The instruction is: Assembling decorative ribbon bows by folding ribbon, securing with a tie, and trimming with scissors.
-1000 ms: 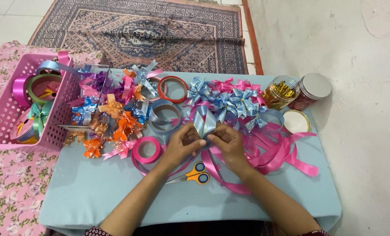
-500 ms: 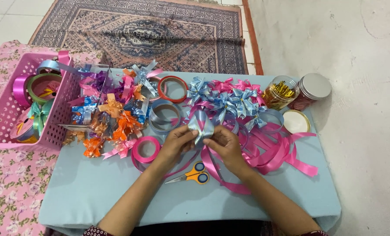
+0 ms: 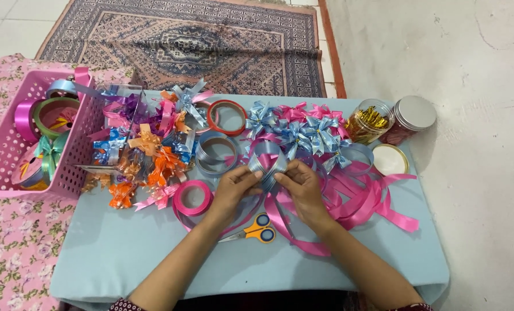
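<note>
The left hand (image 3: pixel 234 183) and the right hand (image 3: pixel 300 185) meet over the middle of the light blue table (image 3: pixel 153 259), and both pinch the same thing — a bundle of silver-blue ribbon loops (image 3: pixel 267 163), which stands up between the fingertips like a small arch. Each hand grips one side of the loops at their base, probably so that the loops stay stacked and do not spring open. The bundle is held just above the table surface, in front of the person.

Directly below the hands lie scissors with yellow and blue handles (image 3: pixel 257 230), close enough to take quickly. Long pink ribbon strips (image 3: pixel 372 201) spread to the right of the hands, and a pink ribbon roll (image 3: pixel 192 197) lies just beside the left wrist. Behind the hands there is a row of finished blue and pink bows (image 3: pixel 303 129); further left, a pile of orange, purple and blue bows (image 3: pixel 147 150). A pink plastic basket (image 3: pixel 4 155) with more ribbon rolls stands at the left edge of the table — and at the far right, two clear jars (image 3: pixel 392 118), one holding gold-coloured pieces.
</note>
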